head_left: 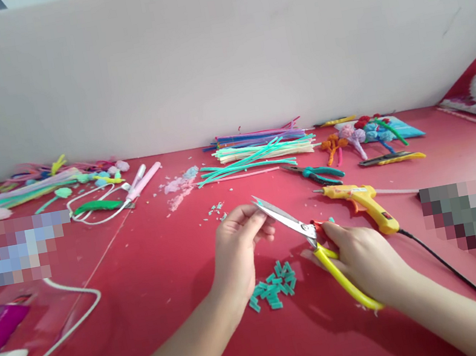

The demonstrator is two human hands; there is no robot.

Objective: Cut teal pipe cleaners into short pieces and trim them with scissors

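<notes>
My right hand [362, 254] grips a pair of scissors [289, 219] with yellow and red handles. Their blades point up and to the left, nearly closed. At the blade tips, the thumb and fingers of my left hand [242, 238] are pinched on a small teal piece of pipe cleaner [259, 203], mostly hidden by the fingers and blade. Below and between my hands lies a loose pile of short teal cut pieces [273, 287]. Tiny teal scraps [216, 209] are scattered just beyond my left hand.
Bundles of pipe cleaners [261, 152] lie along the grey wall [216, 53]. To the right are teal-handled pliers [323, 174], a yellow glue gun [362, 202], fuzzy flowers [353, 136] and a cutter [393, 158]. On the left sit a pink styling iron [144, 182] and white cables [87, 290].
</notes>
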